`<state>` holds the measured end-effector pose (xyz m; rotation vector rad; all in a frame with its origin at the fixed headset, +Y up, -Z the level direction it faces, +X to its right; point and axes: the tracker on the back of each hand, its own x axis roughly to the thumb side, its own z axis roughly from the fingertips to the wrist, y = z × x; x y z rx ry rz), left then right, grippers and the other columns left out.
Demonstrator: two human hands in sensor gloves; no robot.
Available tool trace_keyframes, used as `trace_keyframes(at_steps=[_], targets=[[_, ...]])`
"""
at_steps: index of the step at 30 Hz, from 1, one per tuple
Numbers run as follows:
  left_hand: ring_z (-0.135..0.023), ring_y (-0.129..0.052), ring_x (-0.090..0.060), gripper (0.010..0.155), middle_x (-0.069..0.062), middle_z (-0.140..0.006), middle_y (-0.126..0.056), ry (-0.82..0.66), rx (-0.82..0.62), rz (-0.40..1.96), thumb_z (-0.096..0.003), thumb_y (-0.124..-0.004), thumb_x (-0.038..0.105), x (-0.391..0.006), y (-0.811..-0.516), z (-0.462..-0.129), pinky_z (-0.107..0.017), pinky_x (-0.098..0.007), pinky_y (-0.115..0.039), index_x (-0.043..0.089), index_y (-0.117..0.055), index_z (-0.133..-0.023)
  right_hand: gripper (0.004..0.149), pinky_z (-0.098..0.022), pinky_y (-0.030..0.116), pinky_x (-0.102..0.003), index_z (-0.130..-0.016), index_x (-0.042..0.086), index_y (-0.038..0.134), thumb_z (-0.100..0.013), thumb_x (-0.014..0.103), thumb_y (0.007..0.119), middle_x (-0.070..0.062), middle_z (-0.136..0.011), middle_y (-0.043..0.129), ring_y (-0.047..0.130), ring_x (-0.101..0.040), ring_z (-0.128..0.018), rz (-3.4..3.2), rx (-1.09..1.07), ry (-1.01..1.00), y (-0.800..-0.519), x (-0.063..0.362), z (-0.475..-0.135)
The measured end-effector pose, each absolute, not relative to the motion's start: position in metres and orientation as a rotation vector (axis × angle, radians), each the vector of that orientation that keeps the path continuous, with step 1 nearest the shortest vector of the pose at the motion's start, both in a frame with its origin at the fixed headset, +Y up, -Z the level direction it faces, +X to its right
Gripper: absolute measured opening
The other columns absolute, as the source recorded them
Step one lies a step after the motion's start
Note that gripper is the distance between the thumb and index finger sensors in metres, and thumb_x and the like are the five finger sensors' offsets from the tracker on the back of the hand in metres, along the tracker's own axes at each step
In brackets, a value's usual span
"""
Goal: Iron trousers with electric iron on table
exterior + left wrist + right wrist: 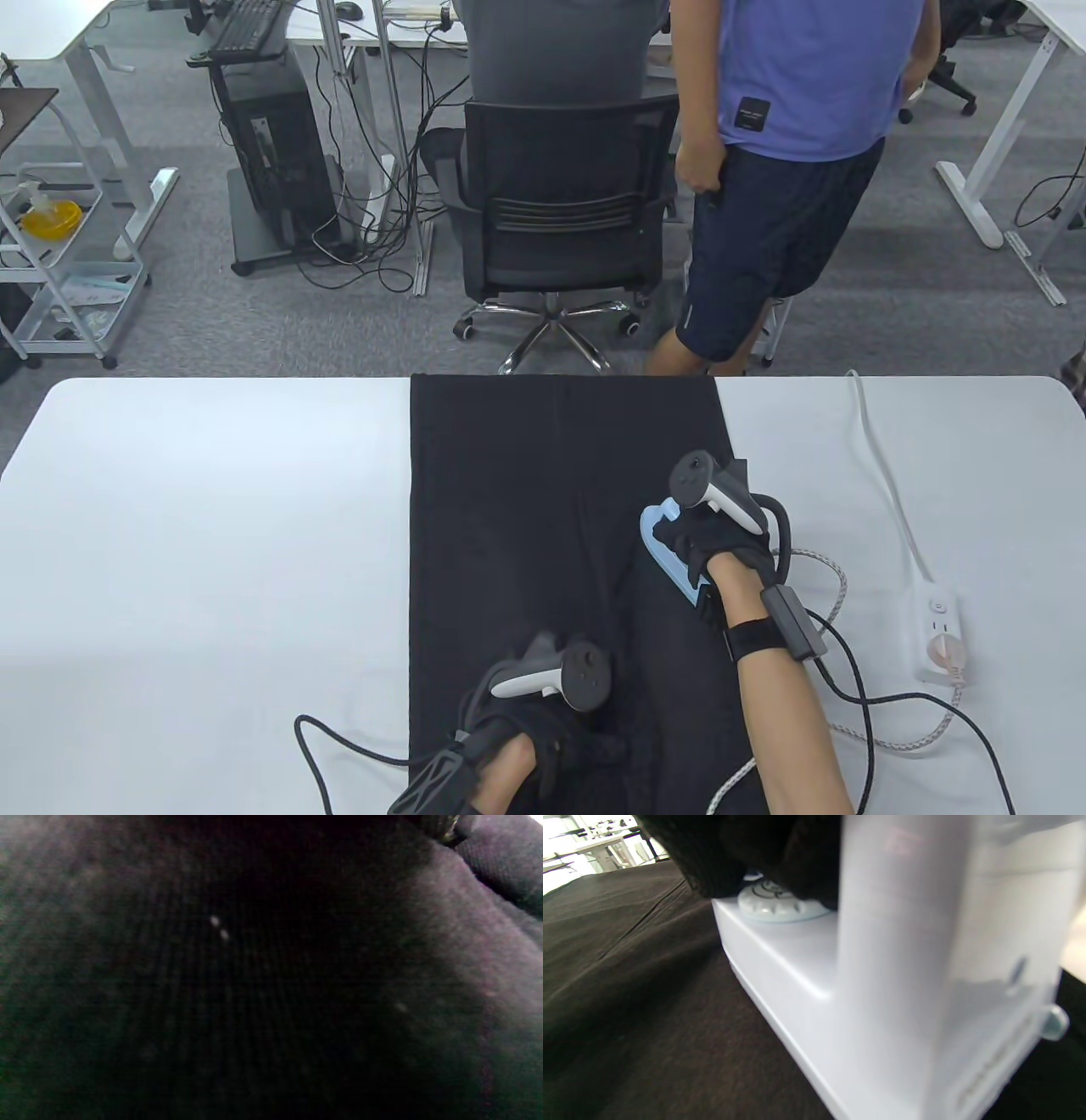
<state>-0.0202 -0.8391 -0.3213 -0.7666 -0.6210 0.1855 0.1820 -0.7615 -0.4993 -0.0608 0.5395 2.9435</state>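
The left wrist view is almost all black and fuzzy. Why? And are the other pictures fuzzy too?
Left wrist view: the camera sits very close to the dark trousers, so little light and no focus. Right wrist view: the pale iron is near and blurred, the far window area glares white. Table view: sharp and evenly lit, edges slightly curved.

Grey carpet [891,280] covers the floor. A black office chair [556,212] stands at 12 o'clock, a person [789,170] just beside it. A computer tower [280,161] and a white trolley [59,255] stand at 10 o'clock; a white desk leg [988,170] at 2 o'clock.
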Motion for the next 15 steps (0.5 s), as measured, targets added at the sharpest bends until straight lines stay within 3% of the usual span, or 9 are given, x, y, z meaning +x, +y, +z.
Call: trace_keyframes(at_steps=[6, 15], targets=[[-0.083, 0.03, -0.059, 0.108, -0.022, -0.103, 0.031, -0.624, -0.764, 0.187, -0.0566, -0.062, 0.068, -0.021, -0.84, -0.321, -0.047, -0.083, 0.004, 0.014, 0.018, -0.106, 0.048, -0.037, 0.088, -0.045, -0.084, 0.01, 0.071, -0.058, 0.049, 0.079, 0.008, -0.043, 0.092, 0.096, -0.011, -0.027, 2.954, 0.174, 0.577, -0.762, 0.176, -0.463], [-0.084, 0.03, -0.057, 0.108, -0.02, -0.104, 0.03, -0.604, -0.767, 0.183, -0.0564, -0.063, 0.068, -0.022, -0.839, -0.322, -0.049, -0.082, 0.003, 0.016, 0.016, -0.107, 0.048, -0.038, 0.088, -0.045, -0.084, 0.009, 0.07, -0.059, 0.049, 0.079, 0.007, -0.043, 0.092, 0.096, -0.011, -0.027, 2.955, 0.472, 0.611, -0.764, 0.18, -0.372]])
